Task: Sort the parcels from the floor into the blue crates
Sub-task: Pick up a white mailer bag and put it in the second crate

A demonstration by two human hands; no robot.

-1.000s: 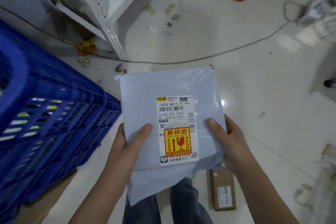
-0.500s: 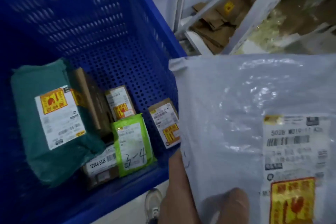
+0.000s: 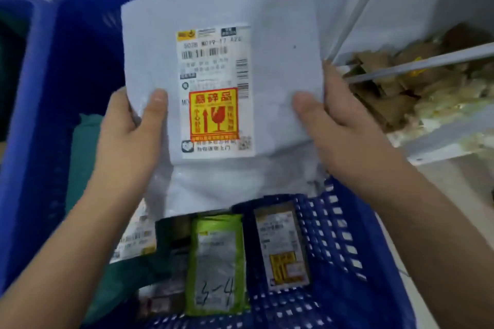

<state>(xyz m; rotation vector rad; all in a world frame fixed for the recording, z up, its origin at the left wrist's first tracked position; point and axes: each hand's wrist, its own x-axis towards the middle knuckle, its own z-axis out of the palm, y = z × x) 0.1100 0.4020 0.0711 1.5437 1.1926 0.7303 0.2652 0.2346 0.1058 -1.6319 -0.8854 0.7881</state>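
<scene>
— Grip state? Parcel where?
— Left hand (image 3: 128, 141) and right hand (image 3: 344, 125) clasping white poly mailer (image 3: 267, 35) by side edges, above blue crate (image 3: 347, 262).
— Handling?
— Probably light, floppy, slick; fragile sticker (image 3: 213, 114). Best supported underneath.

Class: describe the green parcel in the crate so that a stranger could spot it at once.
Find the blue crate below the white parcel. On its floor lies the green parcel, left of a brown box. Only it is bright green with handwritten digits.
</scene>
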